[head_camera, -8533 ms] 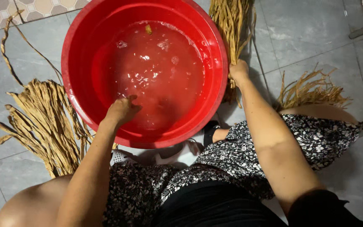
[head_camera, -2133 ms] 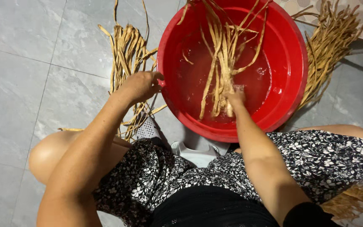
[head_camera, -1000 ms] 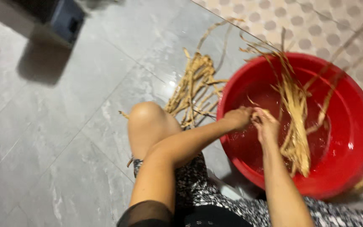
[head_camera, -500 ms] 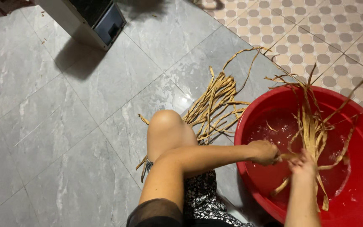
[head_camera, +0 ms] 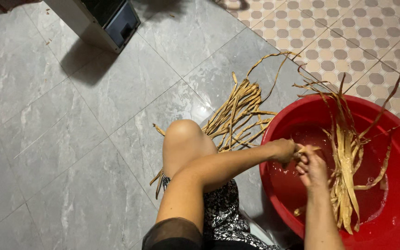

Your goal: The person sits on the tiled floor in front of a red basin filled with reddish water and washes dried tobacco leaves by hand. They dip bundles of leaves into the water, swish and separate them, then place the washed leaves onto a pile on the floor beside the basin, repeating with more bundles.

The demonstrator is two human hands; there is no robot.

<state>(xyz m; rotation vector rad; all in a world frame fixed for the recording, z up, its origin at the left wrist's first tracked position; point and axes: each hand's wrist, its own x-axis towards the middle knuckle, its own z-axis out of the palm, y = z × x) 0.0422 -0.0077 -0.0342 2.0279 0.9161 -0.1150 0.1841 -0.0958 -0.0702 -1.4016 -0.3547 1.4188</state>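
Item: one dry strip (head_camera: 312, 149), pinched between my left hand (head_camera: 284, 151) and right hand (head_camera: 312, 169), over the red basin (head_camera: 396, 231)'s near-left rim. Soaked bundle (head_camera: 346, 178) lies right. I'd judge short, firm grips split it cleanest.

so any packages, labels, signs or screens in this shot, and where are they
No package, label, sign or screen shows clearly.
Boxy appliance: top left on the grey floor tiles, pale casing with a dark blue-black panel; too cropped to tell whether that panel is a screen.
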